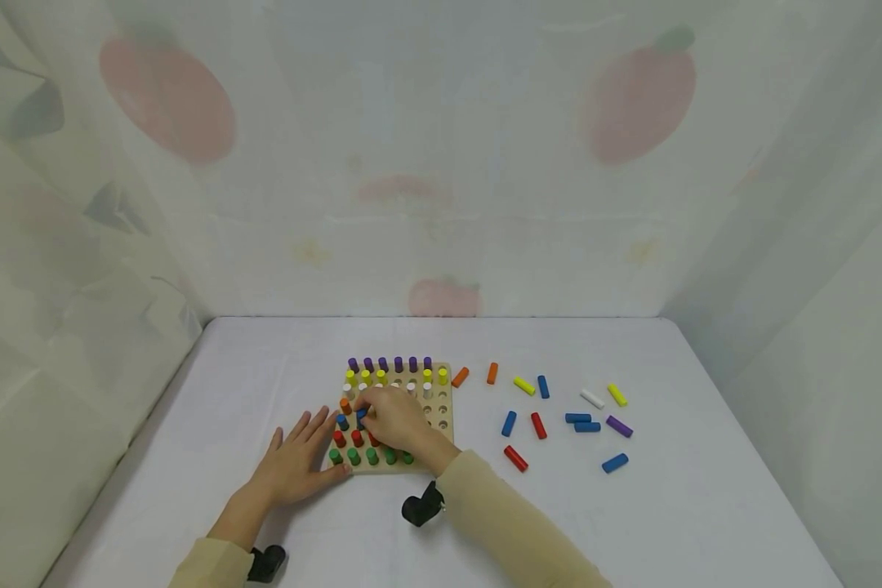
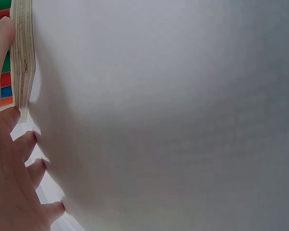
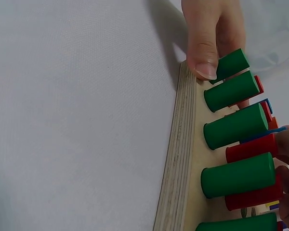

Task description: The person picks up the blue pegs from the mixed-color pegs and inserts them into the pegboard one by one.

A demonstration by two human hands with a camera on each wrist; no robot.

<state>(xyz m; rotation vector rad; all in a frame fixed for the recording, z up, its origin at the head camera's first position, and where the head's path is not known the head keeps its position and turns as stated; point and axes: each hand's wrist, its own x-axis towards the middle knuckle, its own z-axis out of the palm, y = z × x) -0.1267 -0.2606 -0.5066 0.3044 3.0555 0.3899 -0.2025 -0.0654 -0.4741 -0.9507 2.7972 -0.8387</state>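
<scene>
A wooden pegboard (image 1: pixel 449 402) bears rows of purple, yellow, white, orange, blue, red and green pegs. My right hand (image 1: pixel 397 418) is over its left middle, pinching a blue peg (image 1: pixel 361 418) between thumb and fingers at the blue row; whether its lower end sits in a hole cannot be told. Beside the board's left edge, my left hand (image 1: pixel 290 465) lies with fingers spread, its thumb on the near left corner by a green peg (image 1: pixel 335 457). The right wrist view shows that thumb on the corner and green pegs (image 3: pixel 238 175) along the near edge.
Loose pegs lie on the white table (image 1: pixel 706 490) right of the board: orange (image 1: pixel 492 373), yellow (image 1: pixel 524 385), red (image 1: pixel 516 458), white (image 1: pixel 591 398), purple (image 1: pixel 619 426) and several blue (image 1: pixel 615 463). A patterned curtain (image 1: pixel 522 245) stands behind the table.
</scene>
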